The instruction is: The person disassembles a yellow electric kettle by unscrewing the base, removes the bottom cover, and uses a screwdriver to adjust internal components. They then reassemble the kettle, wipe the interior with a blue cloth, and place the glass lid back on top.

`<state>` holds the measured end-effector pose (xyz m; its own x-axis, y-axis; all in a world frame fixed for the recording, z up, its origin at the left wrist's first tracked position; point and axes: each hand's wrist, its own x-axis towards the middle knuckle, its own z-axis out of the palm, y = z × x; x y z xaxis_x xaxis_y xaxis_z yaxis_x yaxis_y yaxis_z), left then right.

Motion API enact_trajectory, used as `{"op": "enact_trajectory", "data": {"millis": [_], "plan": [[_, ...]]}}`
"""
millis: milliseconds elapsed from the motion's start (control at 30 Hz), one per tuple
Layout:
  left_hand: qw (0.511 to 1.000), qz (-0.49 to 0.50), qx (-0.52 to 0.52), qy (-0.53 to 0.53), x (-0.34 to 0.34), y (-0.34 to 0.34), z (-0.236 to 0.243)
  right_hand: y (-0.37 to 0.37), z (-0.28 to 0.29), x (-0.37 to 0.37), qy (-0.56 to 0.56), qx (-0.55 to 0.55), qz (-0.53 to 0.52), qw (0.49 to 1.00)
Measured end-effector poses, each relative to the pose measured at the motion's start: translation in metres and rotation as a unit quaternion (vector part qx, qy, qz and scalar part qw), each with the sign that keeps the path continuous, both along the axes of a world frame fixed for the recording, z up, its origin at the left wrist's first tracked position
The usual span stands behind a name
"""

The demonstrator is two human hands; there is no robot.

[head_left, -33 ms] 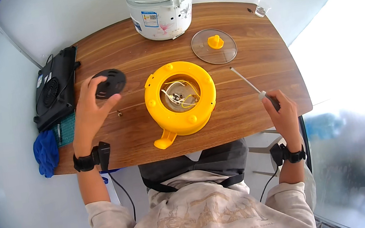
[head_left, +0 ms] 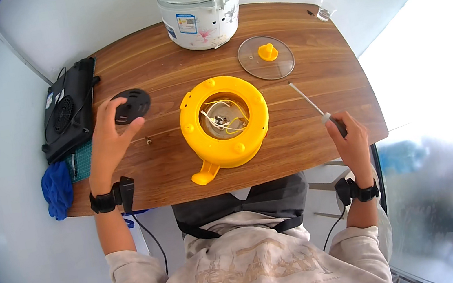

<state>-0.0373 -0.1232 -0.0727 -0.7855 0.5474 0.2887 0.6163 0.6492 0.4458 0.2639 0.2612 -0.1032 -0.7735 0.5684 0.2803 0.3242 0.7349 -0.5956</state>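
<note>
My left hand (head_left: 110, 136) pinches a round black slotted cover (head_left: 137, 107) by its edge, at the left of the table. In my right hand (head_left: 351, 137) is a screwdriver (head_left: 308, 97); its grey handle sits in the fingers and its shaft points up and to the left. Between the hands lies a yellow round appliance body (head_left: 210, 144), open side up. White and yellow wires (head_left: 227, 121) show inside its round opening. A yellow handle (head_left: 206, 175) sticks out toward me. Small screws (head_left: 148, 141) lie right of my left hand.
A white rice cooker (head_left: 198, 14) stands at the back. A glass lid (head_left: 254, 70) with a yellow knob lies behind the yellow body. At far left are a black device with a fan (head_left: 66, 110), a green mat (head_left: 86, 156) and a blue cloth (head_left: 57, 187). A small clear cup (head_left: 325, 12) stands back right.
The black cover has shifted slightly left with my left hand. The screwdriver's tip has moved slightly right. The yellow body stays where it was.
</note>
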Motion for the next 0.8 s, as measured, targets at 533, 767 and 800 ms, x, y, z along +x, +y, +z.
{"op": "enact_trajectory", "data": {"millis": [533, 767, 800], "plan": [[0.986, 0.13, -0.105, -0.027, -0.034, -0.067, -0.085, -0.019, -0.027, -0.024, 0.0, -0.182, 0.066, 0.981], [0.984, 0.126, -0.122, -0.029, -0.032, -0.069, -0.092, -0.04, -0.027, -0.036, 0.051, -0.284, 0.098, 0.952], [0.984, 0.123, -0.125, -0.03, -0.033, -0.068, -0.092, -0.042, -0.027, -0.036, 0.069, -0.304, 0.096, 0.945]]}}
